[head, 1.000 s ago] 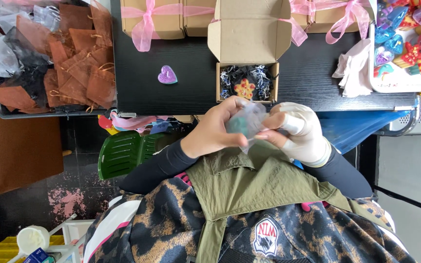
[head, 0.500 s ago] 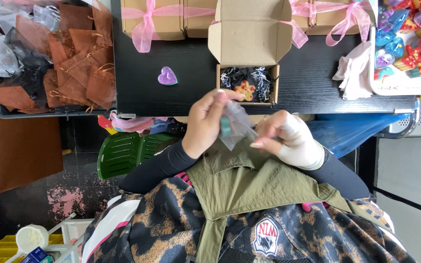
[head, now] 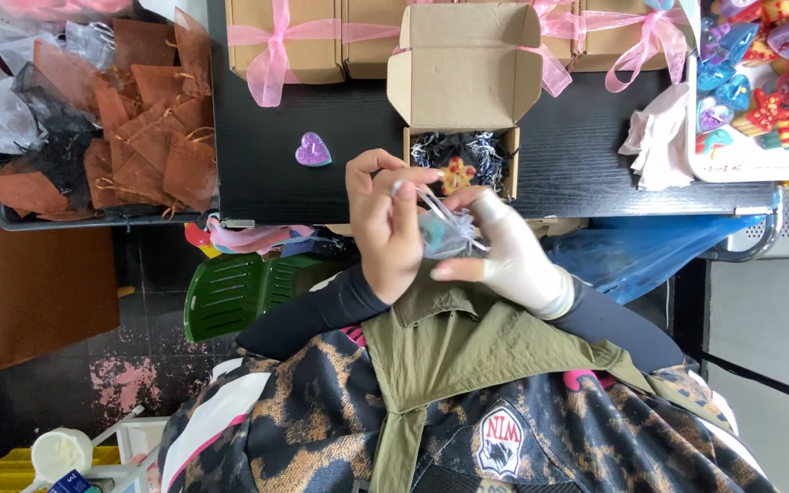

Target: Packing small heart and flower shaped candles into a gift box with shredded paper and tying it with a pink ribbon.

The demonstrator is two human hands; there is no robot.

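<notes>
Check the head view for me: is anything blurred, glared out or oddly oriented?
Head view: even daylight, no harsh glare; the picture looks rotated, with the table at the top; the sheer pouch between the left hand and the right hand is slightly soft.

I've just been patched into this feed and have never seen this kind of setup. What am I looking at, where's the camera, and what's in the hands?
There is no machine here: these are one person's two hands, filmed by a camera worn on their head and looking down, so the table appears at the top and their jacket at the bottom. The left hand, bare, and the right hand, in a pale glove, together hold a small sheer pouch with something bluish inside. On the black table sit an open cardboard box with shredded paper and a star-shaped piece, a purple heart, and closed boxes tied with pink ribbon. A tray of brown pouches lies to the side.
</notes>
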